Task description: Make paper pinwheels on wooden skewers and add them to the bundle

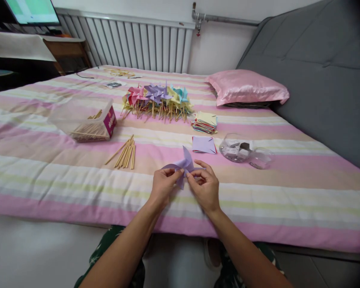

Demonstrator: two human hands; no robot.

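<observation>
Above the near edge of the bed, a purple paper pinwheel is held between both my hands, its blades folded and curling outward. My left hand pinches it near the centre from the left. From the right, my right hand grips it near the centre with thumb and fingers. Whatever sits at the pinwheel's centre is hidden by my fingertips. Just beyond lies a small stack of purple paper squares with cut corners. To the left, several thin wooden sticks lie loose on the sheet.
Finished pinwheels on sticks lie bunched farther back. A clear plastic box of sticks stands left. A taller stack of coloured paper squares, a clear round container and its clear lid are right. A pink pillow lies behind.
</observation>
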